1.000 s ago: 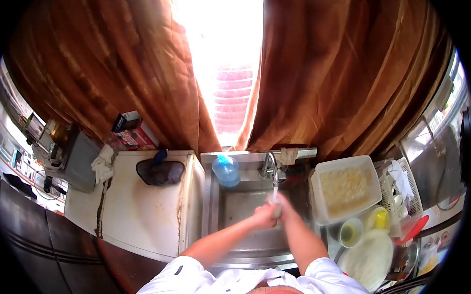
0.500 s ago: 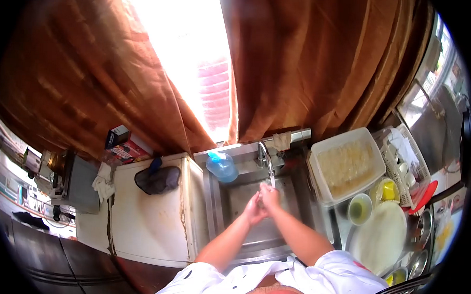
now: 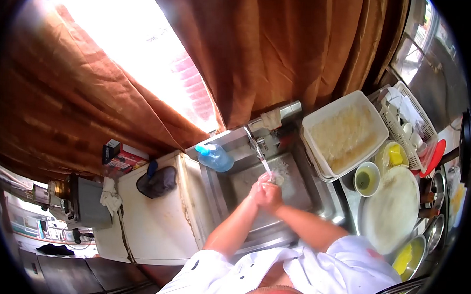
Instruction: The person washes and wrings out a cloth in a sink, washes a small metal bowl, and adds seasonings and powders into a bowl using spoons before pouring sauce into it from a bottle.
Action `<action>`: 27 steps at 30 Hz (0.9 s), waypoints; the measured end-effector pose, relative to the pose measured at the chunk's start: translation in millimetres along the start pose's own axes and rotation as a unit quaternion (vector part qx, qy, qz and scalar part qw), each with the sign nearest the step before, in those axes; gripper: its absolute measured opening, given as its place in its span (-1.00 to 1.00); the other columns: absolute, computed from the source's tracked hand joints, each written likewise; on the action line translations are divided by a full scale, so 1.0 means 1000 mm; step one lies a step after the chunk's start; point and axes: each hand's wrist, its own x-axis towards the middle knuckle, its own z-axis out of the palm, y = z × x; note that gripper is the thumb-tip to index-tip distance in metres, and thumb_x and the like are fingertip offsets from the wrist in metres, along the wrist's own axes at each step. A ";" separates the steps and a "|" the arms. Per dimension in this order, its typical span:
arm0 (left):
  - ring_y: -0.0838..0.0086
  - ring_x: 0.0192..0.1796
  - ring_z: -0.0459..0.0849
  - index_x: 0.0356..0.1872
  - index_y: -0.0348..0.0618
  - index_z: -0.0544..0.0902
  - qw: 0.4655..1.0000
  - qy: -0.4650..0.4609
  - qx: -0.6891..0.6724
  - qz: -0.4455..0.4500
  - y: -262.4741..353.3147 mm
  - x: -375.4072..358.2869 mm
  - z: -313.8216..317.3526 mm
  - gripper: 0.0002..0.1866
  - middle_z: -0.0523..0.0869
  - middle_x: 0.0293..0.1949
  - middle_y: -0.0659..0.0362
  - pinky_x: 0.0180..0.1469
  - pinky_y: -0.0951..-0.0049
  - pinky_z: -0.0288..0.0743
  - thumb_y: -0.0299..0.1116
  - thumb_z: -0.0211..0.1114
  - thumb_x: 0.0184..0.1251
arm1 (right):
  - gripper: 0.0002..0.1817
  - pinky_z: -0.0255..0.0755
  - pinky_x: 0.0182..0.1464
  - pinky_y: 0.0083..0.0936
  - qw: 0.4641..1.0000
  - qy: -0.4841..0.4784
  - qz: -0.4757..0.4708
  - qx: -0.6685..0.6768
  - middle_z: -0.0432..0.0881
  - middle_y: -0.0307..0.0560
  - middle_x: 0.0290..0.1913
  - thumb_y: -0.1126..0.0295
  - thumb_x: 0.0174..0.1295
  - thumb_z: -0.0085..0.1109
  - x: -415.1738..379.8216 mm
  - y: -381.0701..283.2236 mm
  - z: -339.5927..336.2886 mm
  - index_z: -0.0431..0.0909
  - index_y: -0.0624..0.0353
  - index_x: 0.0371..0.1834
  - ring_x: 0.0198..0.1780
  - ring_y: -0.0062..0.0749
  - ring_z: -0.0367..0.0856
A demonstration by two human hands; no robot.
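Both hands are pressed together over the metal sink [image 3: 237, 240], under the faucet [image 3: 257, 142]. Water runs from the spout onto them and splashes into the basin. My left hand [image 3: 257, 188] and my right hand [image 3: 269, 196] overlap, their fingers closed around each other. Whether anything small lies between them is hidden. A blue bottle [image 3: 216, 157] stands at the sink's back left corner. Over the ledge behind the faucet hangs a beige cloth [image 3: 270, 119].
Right of the sink are a white tub [image 3: 345, 132], a cup [image 3: 366, 178], a round white board [image 3: 391, 209], a utensil basket [image 3: 408, 127] and a bowl [image 3: 411, 257]. On the left, a white counter [image 3: 155, 222] holds a dark mesh item [image 3: 156, 181]. Brown curtains [image 3: 280, 50] hang behind.
The hands have come closer together, fingers now wrapped round each other beneath the stream. More water splashes in the basin. The whole view has tilted.
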 end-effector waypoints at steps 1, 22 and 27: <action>0.42 -0.27 0.63 0.03 -0.19 0.53 0.997 0.004 -0.043 -0.064 -0.001 0.005 -0.009 -0.73 0.65 -0.23 0.16 -0.22 0.40 0.57 -0.22 0.05 0.57 | -0.60 0.50 -0.09 -0.06 1.000 0.007 0.000 -0.003 0.69 0.18 -0.41 0.20 0.37 0.00 0.001 0.002 0.000 0.62 0.19 -0.56 -0.26 0.16 0.66; 0.19 0.17 0.59 0.45 -0.36 0.16 0.729 0.104 0.674 0.057 0.007 0.003 -0.020 -0.30 0.56 0.19 -0.13 0.17 0.32 0.51 -0.56 0.15 0.26 | -0.44 0.54 0.04 -0.26 0.660 0.187 0.581 0.438 0.67 -0.05 0.02 -0.03 0.26 0.37 0.003 0.150 -0.018 0.58 0.20 0.11 0.05 -0.26 0.64; 0.07 -0.14 0.74 -0.02 -0.44 0.57 0.747 0.186 0.536 -0.346 0.051 -0.006 0.026 -0.67 0.68 -0.12 -0.16 -0.21 0.06 0.71 -0.39 0.15 0.29 | -0.67 0.45 -0.14 -0.50 0.797 0.166 0.429 0.391 0.61 -0.29 -0.24 0.18 0.15 0.51 0.014 0.101 -0.035 0.58 0.09 -0.21 -0.17 -0.55 0.55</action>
